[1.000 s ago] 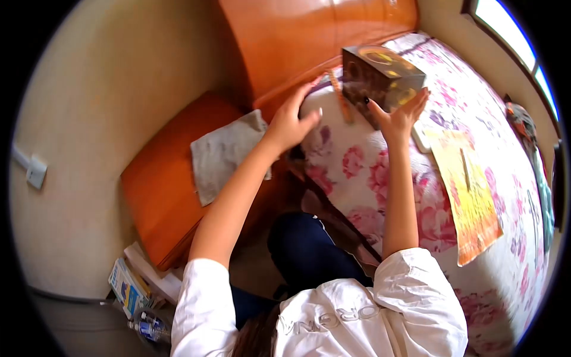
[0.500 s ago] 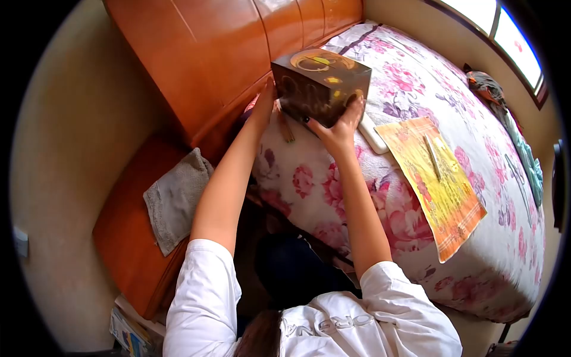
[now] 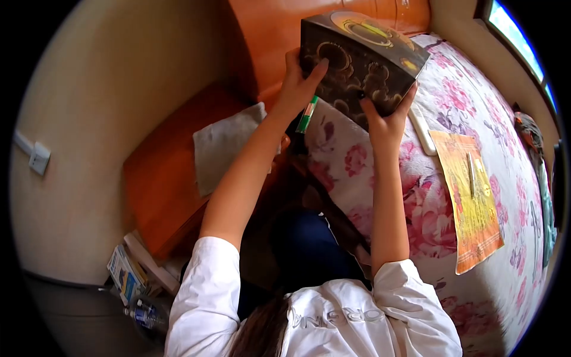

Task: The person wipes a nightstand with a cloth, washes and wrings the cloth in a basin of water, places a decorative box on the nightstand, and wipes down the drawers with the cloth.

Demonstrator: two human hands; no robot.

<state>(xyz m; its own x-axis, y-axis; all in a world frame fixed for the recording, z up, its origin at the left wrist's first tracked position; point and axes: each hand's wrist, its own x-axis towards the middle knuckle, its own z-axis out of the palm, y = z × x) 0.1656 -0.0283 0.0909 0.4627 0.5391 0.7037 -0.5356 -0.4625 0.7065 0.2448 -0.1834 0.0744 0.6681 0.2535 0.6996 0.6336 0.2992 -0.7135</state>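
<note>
Since the earlier frame, the box (image 3: 357, 65) has shifted nearer the camera. Head view: the box is over the bed (image 3: 351, 160), beside the headboard (image 3: 262, 47). Left hand (image 3: 300, 86): grip closed on the box's left side, thumb against the front face. Right hand (image 3: 386, 119): grip closed on the lower right corner. The orange sheet (image 3: 476, 220) lies on the bed.

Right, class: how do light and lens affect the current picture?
Head view: the window glares pale, fringed blue; head view: black corners and the bowed bed suggest lens distortion; head view: the knee sinks into darkness, yet the box shows its pattern.
</note>
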